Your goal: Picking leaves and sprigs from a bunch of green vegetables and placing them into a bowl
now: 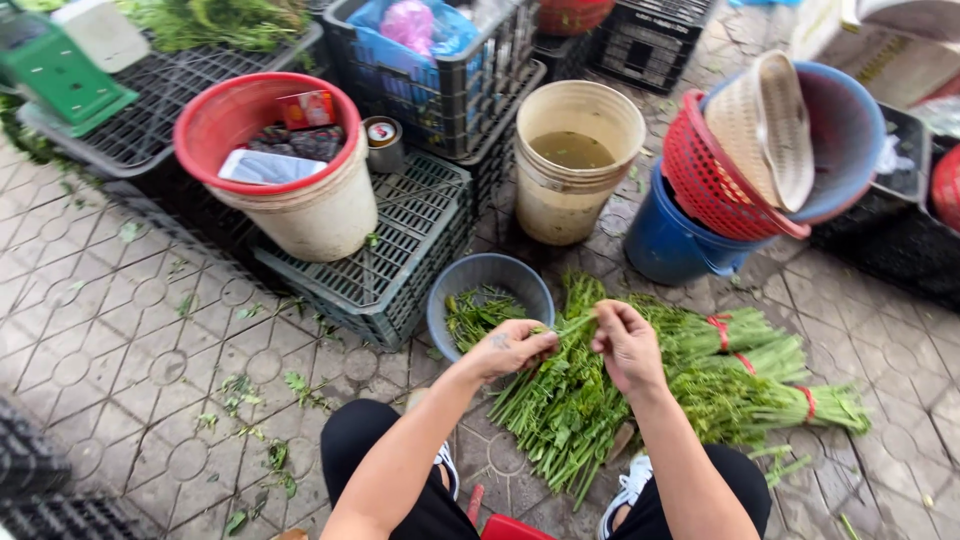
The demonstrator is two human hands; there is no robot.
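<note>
Paved ground (120,330) with patterned tiles carries everything, and I take the small grey bowl (487,300) as my landmark. Far to the left of the bowl the tiles lie open, strewn only with torn leaves, so that is where I judge my elbows have room. Just left of the bowl sits a grey crate (400,260), bearing a red-rimmed bucket (290,180), and its hard corner stands near my wrist. My left hand (512,347) hovers at the bowl's near rim, fingers pinched shut on one thin green stem (572,323); my right hand (626,343), just right of the bowl, pinches the same stem's other end. I judge the stem light, limp and easily snapped, best held low on the stalk rather than by the leaves. Below and right of the bowl lies the loose heap of greens (570,410), then tied bundles (760,375) with red bands. Behind the bowl stands a cream bucket (575,160) of murky water, and farther right a blue tub (672,240), which hems that side in.
</note>
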